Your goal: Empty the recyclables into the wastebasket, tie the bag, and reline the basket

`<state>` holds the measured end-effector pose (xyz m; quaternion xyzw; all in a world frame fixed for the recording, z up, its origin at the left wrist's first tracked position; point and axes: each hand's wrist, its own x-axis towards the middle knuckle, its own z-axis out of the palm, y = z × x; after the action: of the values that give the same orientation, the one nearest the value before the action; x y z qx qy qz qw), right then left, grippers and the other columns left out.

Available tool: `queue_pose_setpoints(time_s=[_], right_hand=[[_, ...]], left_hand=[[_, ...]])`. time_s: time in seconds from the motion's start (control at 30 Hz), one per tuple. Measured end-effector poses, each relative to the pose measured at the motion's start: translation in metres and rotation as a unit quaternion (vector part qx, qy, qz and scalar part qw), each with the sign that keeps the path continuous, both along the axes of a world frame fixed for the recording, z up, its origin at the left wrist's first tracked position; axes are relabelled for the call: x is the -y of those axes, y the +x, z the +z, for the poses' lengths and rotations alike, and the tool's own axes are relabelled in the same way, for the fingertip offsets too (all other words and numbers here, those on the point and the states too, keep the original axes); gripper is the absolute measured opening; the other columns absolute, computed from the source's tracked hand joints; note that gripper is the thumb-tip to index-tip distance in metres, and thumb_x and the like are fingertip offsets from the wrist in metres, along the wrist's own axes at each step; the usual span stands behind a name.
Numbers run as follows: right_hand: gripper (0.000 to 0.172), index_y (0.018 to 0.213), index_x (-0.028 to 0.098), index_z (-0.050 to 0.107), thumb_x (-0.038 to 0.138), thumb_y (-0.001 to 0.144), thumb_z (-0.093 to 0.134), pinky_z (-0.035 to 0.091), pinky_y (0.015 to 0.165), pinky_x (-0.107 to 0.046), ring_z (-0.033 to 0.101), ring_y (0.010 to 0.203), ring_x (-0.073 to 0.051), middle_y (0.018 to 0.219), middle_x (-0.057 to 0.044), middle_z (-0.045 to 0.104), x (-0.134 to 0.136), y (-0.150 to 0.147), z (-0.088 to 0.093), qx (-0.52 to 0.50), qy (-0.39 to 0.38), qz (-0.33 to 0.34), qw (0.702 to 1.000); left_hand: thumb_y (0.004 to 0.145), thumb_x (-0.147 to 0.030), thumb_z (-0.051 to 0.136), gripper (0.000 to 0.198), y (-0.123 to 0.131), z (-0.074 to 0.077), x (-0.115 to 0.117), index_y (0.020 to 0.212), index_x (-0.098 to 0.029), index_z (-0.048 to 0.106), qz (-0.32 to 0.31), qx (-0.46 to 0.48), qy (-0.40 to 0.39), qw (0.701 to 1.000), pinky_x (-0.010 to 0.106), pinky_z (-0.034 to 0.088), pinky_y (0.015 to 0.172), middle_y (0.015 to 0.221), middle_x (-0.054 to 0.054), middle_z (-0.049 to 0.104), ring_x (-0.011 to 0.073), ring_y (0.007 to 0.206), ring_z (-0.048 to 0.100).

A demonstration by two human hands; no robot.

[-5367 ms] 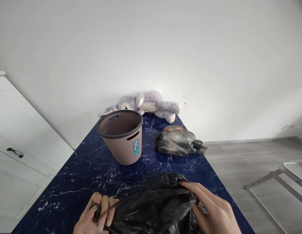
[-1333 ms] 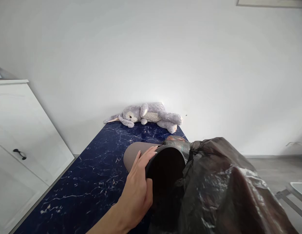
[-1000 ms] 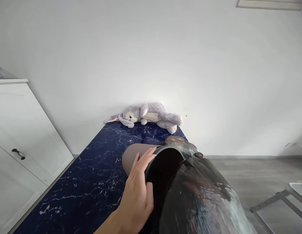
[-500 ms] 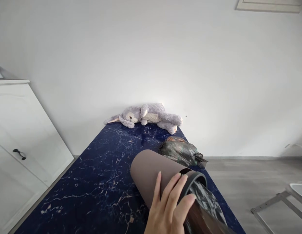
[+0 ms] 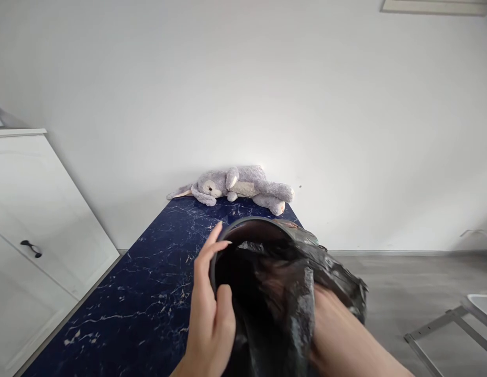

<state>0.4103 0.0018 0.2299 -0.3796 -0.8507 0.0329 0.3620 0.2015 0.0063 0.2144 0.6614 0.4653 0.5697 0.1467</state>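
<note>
A round bin [image 5: 247, 222] with a dark rim stands with its mouth turned up towards me on the dark blue marbled table [image 5: 149, 272]. Black plastic bag film [image 5: 302, 303] bunches inside the mouth and spills over its right side. My left hand [image 5: 212, 298] grips the left of the rim, thumb on the near side and fingertips over the edge. Within the bag film is my right hand [image 5: 280, 288], its fingers veiled by the plastic. Behind the bin, a tied, filled bag [image 5: 298, 230] is partly hidden.
A grey plush rabbit [image 5: 243, 186] lies on its side at the table's far end, by the wall. To the left stands a white cabinet [image 5: 43, 220] with a black handle. A metal frame [image 5: 443, 330] is on the floor at the right.
The bin has swung from lying sideways to mouth up. My left hand has moved left onto the rim. My right arm now shows, with its hand inside the bag film.
</note>
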Motion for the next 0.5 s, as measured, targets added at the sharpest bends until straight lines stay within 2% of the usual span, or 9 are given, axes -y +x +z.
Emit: queue_pose_setpoints(time_s=[0.07, 0.13, 0.23, 0.37, 0.5], right_hand=[[0.041, 0.147, 0.032, 0.059, 0.027, 0.107, 0.054, 0.064, 0.100, -0.043, 0.069, 0.125, -0.027, 0.147, -0.010, 0.064, 0.000, 0.005, 0.006, 0.010, 0.028, -0.006, 1.000], [0.051, 0.156, 0.032, 0.052, 0.022, 0.106, 0.052, 0.061, 0.109, -0.045, 0.062, 0.138, -0.030, 0.157, -0.008, 0.058, 0.002, 0.009, 0.012, 0.008, 0.062, -0.040, 0.997], [0.054, 0.158, 0.036, 0.048, 0.023, 0.106, 0.054, 0.057, 0.116, -0.045, 0.056, 0.146, -0.029, 0.163, -0.001, 0.051, 0.003, 0.011, 0.014, -0.020, 0.072, -0.072, 0.995], [0.048, 0.151, 0.039, 0.056, 0.024, 0.106, 0.053, 0.060, 0.110, -0.043, 0.059, 0.142, -0.028, 0.157, 0.002, 0.058, -0.003, 0.009, 0.007, -0.078, 0.035, -0.070, 0.994], [0.035, 0.141, 0.038, 0.065, 0.035, 0.108, 0.054, 0.062, 0.106, -0.041, 0.061, 0.141, -0.028, 0.152, 0.000, 0.063, -0.016, 0.009, -0.002, -0.144, -0.043, -0.085, 0.985]], left_hand=[[0.102, -0.015, 0.042, 0.048, -0.004, 0.005, -0.006, 0.145, -0.034, 0.043, 0.019, 0.046, -0.022, 0.998, 0.065, 0.037, 0.128, 0.173, 0.003, 0.036, 0.0313, 0.161, 0.032], [0.100, -0.014, 0.044, 0.051, -0.008, 0.007, -0.008, 0.145, -0.036, 0.040, 0.036, 0.106, -0.049, 0.993, 0.064, 0.041, 0.126, 0.173, 0.003, 0.036, 0.0312, 0.162, 0.031], [0.098, -0.013, 0.046, 0.050, -0.015, 0.005, -0.006, 0.142, -0.038, 0.042, 0.060, 0.157, -0.101, 0.981, 0.066, 0.042, 0.125, 0.172, 0.002, 0.038, 0.0327, 0.162, 0.032], [0.104, -0.022, 0.044, 0.046, -0.026, -0.001, -0.004, 0.147, -0.038, 0.041, 0.051, 0.124, -0.125, 0.983, 0.065, 0.041, 0.126, 0.173, 0.003, 0.035, 0.0321, 0.161, 0.032], [0.108, -0.030, 0.042, 0.044, -0.034, -0.005, -0.009, 0.151, -0.038, 0.038, 0.034, 0.050, -0.127, 0.990, 0.061, 0.049, 0.121, 0.177, 0.003, 0.026, 0.0336, 0.163, 0.026]])
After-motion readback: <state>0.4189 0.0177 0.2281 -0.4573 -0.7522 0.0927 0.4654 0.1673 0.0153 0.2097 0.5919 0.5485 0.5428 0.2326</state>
